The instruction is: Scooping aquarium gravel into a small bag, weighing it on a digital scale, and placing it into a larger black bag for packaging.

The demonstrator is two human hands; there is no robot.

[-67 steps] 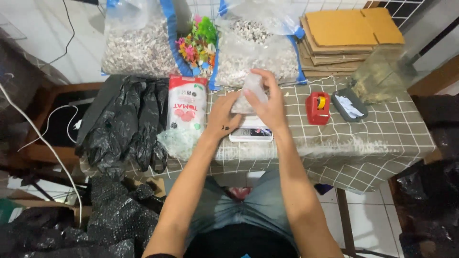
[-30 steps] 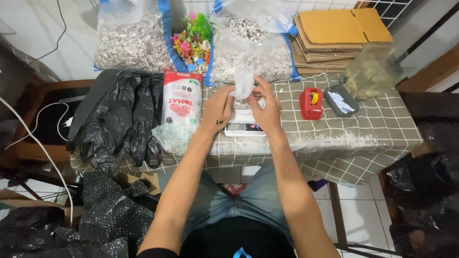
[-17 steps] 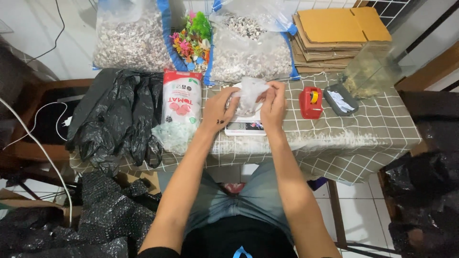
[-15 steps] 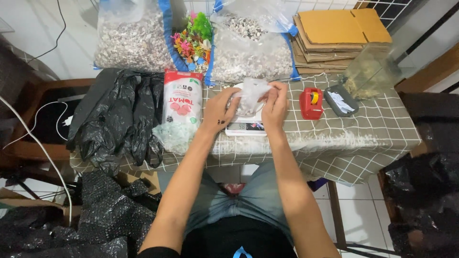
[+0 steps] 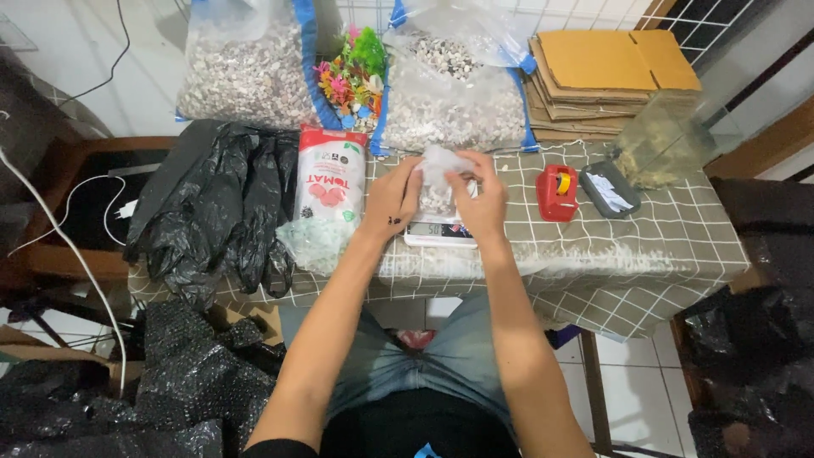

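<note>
While both hands, left hand (image 5: pixel 392 199) & right hand (image 5: pixel 480 197), pinch the small clear bag (image 5: pixel 438 180) of gravel over the scale (image 5: pixel 438 231), a slack grip probably spills stones onto the checked tablecloth (image 5: pixel 644 246).

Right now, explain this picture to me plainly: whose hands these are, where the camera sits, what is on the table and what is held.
There is no machine: a person works with bare hands, and a camera worn on the head looks down at them. The left hand and right hand together hold a small clear bag of gravel over a white digital scale. On the checked tablecloth lie black plastic bags, a red and white pouch, a red tape dispenser and, at the back, two big sacks of pebbles and flat cardboard.
</note>
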